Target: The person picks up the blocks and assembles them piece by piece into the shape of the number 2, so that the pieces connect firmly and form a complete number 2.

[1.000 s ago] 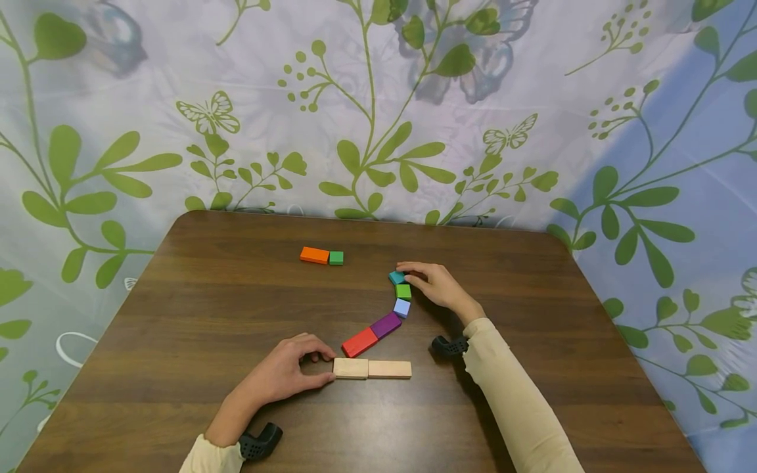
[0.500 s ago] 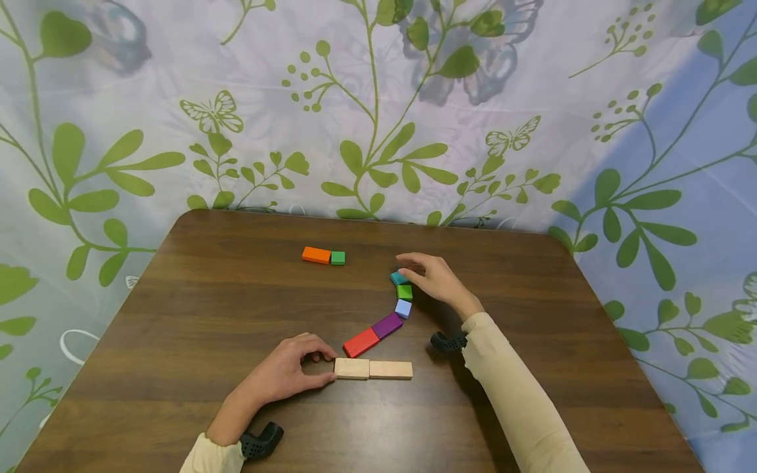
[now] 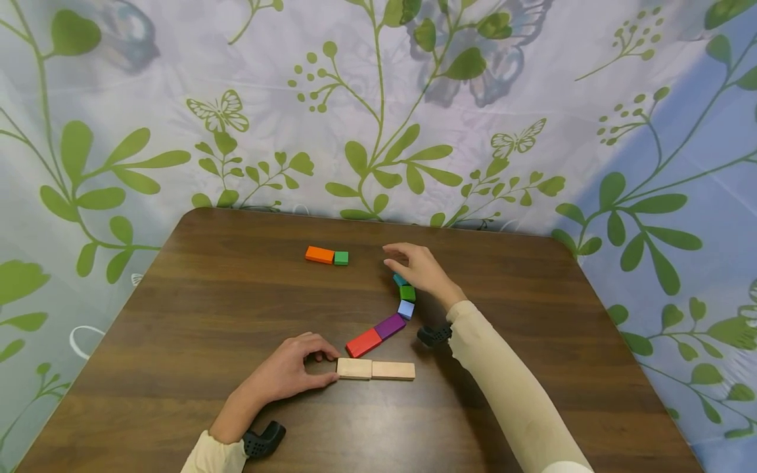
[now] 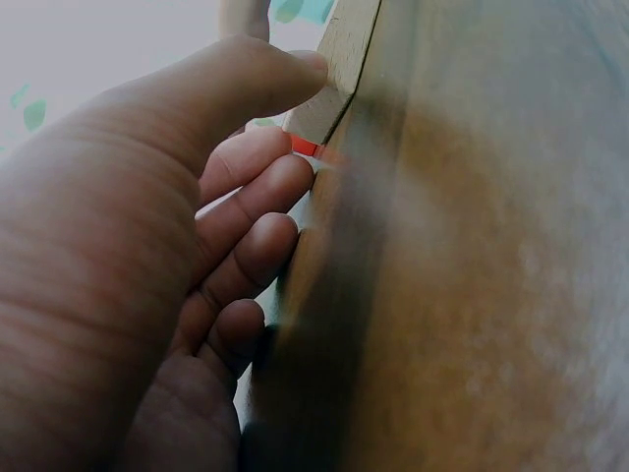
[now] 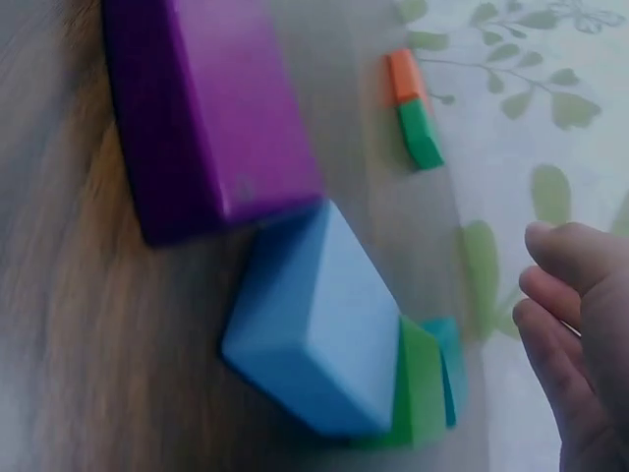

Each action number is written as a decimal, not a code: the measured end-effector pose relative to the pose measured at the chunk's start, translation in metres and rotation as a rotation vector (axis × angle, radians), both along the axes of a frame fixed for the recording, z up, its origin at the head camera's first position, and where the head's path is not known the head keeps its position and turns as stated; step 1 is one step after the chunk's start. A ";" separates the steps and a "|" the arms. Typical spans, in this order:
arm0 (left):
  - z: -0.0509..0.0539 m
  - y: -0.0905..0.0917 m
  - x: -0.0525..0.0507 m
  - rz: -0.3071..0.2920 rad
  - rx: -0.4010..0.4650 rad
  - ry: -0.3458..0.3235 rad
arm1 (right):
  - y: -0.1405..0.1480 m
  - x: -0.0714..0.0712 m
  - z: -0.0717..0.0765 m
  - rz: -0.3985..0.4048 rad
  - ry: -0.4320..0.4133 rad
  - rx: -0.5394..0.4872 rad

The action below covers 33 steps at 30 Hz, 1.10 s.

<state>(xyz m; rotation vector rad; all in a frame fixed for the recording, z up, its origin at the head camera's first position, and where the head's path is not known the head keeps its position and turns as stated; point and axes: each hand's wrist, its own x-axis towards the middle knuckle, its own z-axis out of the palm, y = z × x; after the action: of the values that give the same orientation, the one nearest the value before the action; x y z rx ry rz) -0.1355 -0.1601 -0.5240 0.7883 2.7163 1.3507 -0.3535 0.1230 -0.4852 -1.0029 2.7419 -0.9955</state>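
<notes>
With thumb and index finger, my left hand [image 3: 296,366] holds the left end of a plain wooden block [image 3: 353,369]. A second plain wooden block [image 3: 393,371] lies end to end with it. Behind them a curved row runs up the table: red block [image 3: 363,343], purple block [image 3: 390,326], light blue block [image 3: 406,309], green block [image 3: 407,293] and teal block [image 3: 399,279]. My right hand [image 3: 421,268] hovers just past the teal block, partly covering it in the head view. Nothing is between its fingers; the right wrist view shows them apart from the blocks.
Toward the back of the brown table [image 3: 236,289], an orange block [image 3: 320,255] touches a small green block [image 3: 341,258]. A patterned cloth [image 3: 266,131] hangs behind the table's far edge.
My right hand has let go of the teal block and moved up and left, toward the orange and green pair. The left hand stays at the wooden block.
</notes>
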 end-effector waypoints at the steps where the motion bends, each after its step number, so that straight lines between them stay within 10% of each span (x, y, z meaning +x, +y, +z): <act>1: 0.000 0.000 0.000 0.000 -0.001 -0.003 | -0.003 -0.001 0.000 0.002 0.003 0.005; 33: 0.001 -0.001 0.001 0.004 -0.002 -0.015 | -0.078 -0.011 -0.011 -0.033 -0.060 0.105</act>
<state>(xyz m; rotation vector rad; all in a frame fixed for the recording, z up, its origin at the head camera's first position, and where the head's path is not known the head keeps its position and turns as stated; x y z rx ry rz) -0.1348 -0.1606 -0.5226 0.7699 2.7087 1.3485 -0.3644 0.0448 -0.4966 -0.9002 2.7372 -0.8616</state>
